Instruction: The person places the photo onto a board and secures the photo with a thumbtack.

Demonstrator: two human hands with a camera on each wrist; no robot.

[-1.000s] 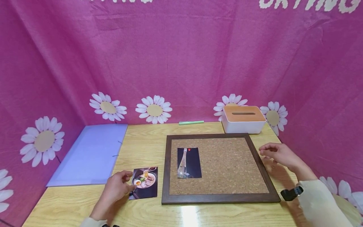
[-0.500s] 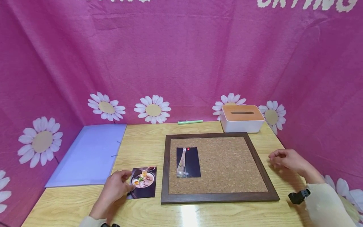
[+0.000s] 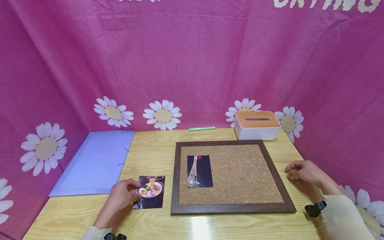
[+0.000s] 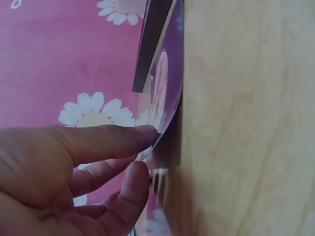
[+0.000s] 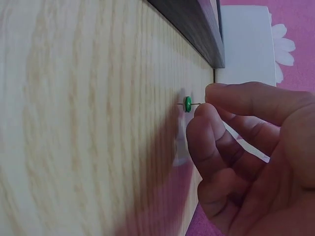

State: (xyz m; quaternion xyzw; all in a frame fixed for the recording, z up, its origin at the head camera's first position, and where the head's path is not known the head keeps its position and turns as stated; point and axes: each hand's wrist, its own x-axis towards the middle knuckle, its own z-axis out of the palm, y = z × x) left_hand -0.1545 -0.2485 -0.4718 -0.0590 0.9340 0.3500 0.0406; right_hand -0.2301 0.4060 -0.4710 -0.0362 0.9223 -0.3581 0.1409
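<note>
My left hand (image 3: 120, 196) pinches the left edge of a ramen photo (image 3: 154, 201), left of the framed cork board (image 3: 237, 176). In the left wrist view the held edge of the photo (image 4: 172, 88) curves up off the table between thumb and fingers. My right hand (image 3: 309, 174) is low over the table, right of the board. The right wrist view shows its thumb and forefinger tips close together at the thin pin of a green thumbtack (image 5: 187, 104). A tower photo (image 3: 204, 171) lies on the left part of the cork.
A purple folder (image 3: 96, 163) lies on the table at the left. A green pen (image 3: 202, 128) rests by the back curtain (image 3: 180, 66). At the back right stands a white tissue box (image 3: 258, 133) with a wooden lid.
My right hand has moved right and down, away from the board's edge, to the tabletop. My left hand has drawn the ramen photo slightly left.
</note>
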